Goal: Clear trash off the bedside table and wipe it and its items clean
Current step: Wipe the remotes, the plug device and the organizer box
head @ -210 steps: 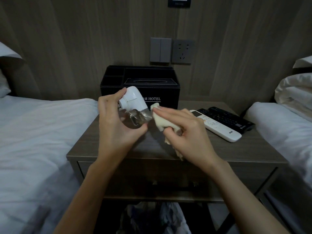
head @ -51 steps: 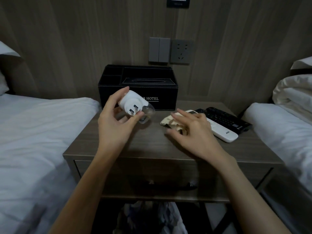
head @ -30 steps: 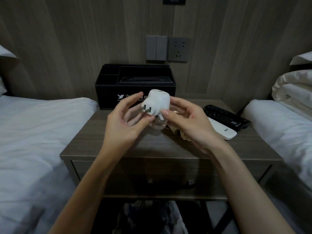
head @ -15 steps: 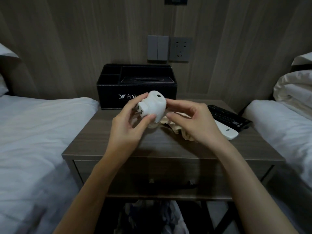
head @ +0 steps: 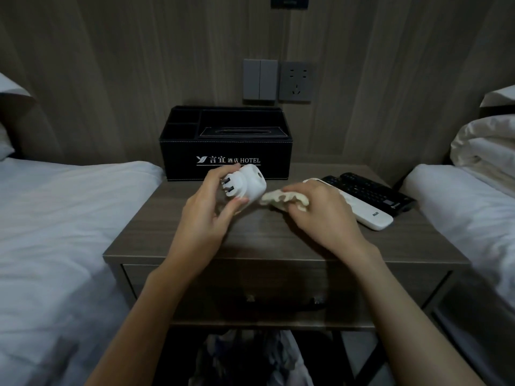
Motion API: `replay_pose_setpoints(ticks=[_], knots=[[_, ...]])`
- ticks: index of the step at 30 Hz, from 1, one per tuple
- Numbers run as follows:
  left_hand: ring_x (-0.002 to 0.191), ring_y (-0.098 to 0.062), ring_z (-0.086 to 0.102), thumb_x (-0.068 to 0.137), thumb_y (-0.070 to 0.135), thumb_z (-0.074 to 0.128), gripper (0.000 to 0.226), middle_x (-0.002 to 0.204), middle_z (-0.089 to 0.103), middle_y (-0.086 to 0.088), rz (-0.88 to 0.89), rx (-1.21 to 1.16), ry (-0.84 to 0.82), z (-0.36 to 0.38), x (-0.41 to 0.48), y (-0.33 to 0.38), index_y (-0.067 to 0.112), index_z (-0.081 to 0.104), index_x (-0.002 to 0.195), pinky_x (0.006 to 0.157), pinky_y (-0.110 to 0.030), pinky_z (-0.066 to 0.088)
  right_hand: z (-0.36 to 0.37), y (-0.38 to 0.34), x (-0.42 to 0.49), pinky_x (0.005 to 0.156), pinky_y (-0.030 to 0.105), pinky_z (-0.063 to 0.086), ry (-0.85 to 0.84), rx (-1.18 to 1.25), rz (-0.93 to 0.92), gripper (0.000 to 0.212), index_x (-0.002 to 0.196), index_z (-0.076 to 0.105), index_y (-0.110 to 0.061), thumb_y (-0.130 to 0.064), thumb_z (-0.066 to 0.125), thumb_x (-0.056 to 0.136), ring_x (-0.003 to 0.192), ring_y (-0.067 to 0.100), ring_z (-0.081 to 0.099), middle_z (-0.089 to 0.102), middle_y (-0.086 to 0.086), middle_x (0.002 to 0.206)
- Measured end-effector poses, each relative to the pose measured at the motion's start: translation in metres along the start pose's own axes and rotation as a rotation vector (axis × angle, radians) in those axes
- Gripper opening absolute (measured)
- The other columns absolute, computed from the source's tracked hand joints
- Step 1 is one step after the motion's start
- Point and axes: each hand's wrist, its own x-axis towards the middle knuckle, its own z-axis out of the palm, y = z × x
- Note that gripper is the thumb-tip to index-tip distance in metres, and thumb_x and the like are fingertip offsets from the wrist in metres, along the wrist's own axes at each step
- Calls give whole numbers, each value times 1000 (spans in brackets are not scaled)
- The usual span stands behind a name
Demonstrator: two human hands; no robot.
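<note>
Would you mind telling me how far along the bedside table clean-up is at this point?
Trash looks cleared: the bedside table carries only the black hotel box, white remote and black remote. In hand: the left hand holds the white plug-in device while the right hand grips the cloth beside it. Possibly left: wiping the remotes, box and tabletop; I cannot tell whether they are done.

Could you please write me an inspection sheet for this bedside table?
Surface: wooden bedside table, dimly lit.
Job's things: white plug-in device above the table; cream cloth beside it; white remote and black remote at the right; black tissue box at the back.
Clutter: crumpled bag below the table.
Hands: left hand grips the device; right hand grips the cloth.
Cables: nothing seen.
Surroundings: a bed on each side; switch and socket on the wall.
</note>
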Motion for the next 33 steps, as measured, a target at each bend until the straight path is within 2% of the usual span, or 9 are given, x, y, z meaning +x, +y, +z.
replay_pose_setpoints(ticks=[2, 5, 9, 13, 16, 18, 24, 28, 33], knots=[[106, -6, 60, 92, 26, 62, 41, 119, 58, 18, 1, 10, -9, 1, 0, -1, 33, 48, 131, 92, -43, 52, -5, -4, 2, 79, 29, 45, 153, 196, 4, 31, 115, 69, -29, -20, 61, 86, 96, 16, 60, 65, -3, 102], [100, -9, 62, 89, 33, 59, 41, 116, 59, 20, -5, 18, -18, 3, -1, -2, 39, 48, 128, 87, -45, 53, -16, -18, 5, 82, 14, 42, 290, 399, -72, 36, 116, 69, -26, -11, 61, 84, 94, 5, 59, 64, -8, 103], [102, -6, 62, 88, 31, 60, 40, 112, 62, 19, -13, 3, -24, 7, -1, -3, 38, 49, 125, 90, -43, 51, -13, -28, 1, 98, 22, 40, 177, 339, -205, 44, 126, 64, -25, -8, 59, 85, 111, 4, 56, 64, -10, 126], [103, -1, 61, 89, 24, 62, 38, 108, 63, 22, -24, -12, -20, 10, -2, -6, 35, 50, 124, 93, -37, 50, -7, -27, -2, 90, 14, 37, 72, 291, -183, 47, 128, 62, -28, -11, 56, 85, 101, 8, 55, 62, -17, 127], [102, -2, 62, 90, 21, 64, 37, 107, 64, 17, -25, -25, -2, 12, -2, -5, 30, 51, 124, 91, -35, 51, -6, -26, -3, 84, 3, 33, 85, 292, -186, 46, 125, 64, -27, -9, 58, 84, 87, 2, 51, 63, -16, 125], [102, -1, 62, 89, 24, 63, 36, 107, 64, 16, -22, -35, 12, 13, -2, -5, 29, 52, 123, 91, -35, 51, -3, -25, -3, 81, 1, 32, 93, 287, -203, 47, 125, 64, -27, -7, 58, 82, 78, -3, 46, 64, -16, 125], [100, -3, 63, 87, 23, 63, 36, 104, 65, 15, -18, -57, 27, 14, -2, -5, 30, 52, 121, 91, -36, 52, 0, -17, -6, 78, 6, 33, 107, 247, -274, 50, 127, 63, -26, -6, 61, 81, 76, -6, 41, 61, -17, 129], [102, -7, 64, 90, 16, 64, 36, 105, 66, 9, -4, -74, 11, 14, -2, -5, 25, 53, 123, 91, -35, 52, -1, -11, -7, 78, 19, 41, 142, 150, -378, 50, 129, 62, -24, -8, 62, 82, 76, 7, 37, 61, -12, 130], [104, -4, 63, 91, 13, 64, 37, 111, 65, 8, -5, -93, -3, 13, 0, -5, 21, 53, 125, 92, -29, 51, 0, -6, -9, 78, 23, 43, 144, 149, -391, 52, 130, 61, -23, -3, 66, 82, 81, 16, 44, 60, -10, 131]])
